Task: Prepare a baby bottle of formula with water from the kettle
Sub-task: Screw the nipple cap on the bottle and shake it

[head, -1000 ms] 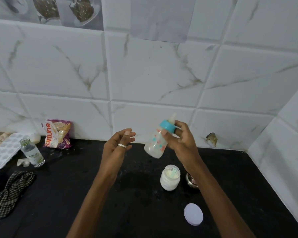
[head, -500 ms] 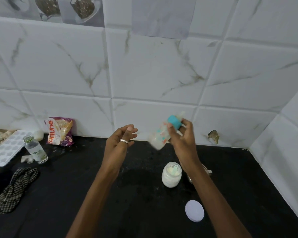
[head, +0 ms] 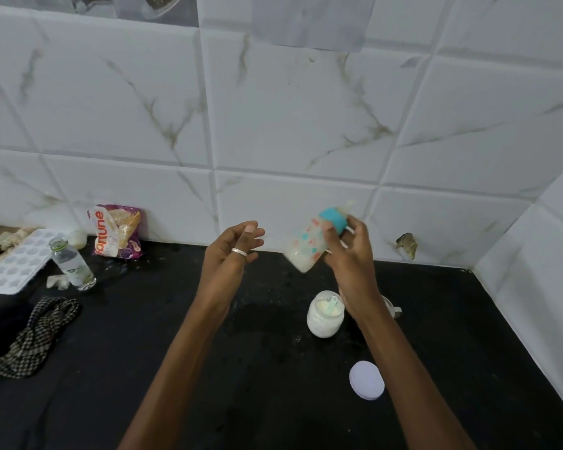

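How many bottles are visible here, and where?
2. The baby bottle is held tilted in the right hand. A small clear bottle stands on the counter at the left, beside a white tray. I do not count the open jar.

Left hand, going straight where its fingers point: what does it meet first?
Probably the baby bottle, held tilted in the right hand, just right of the fingertips of the left hand. Depth is unclear from one view; if it misses, the tiled wall is next.
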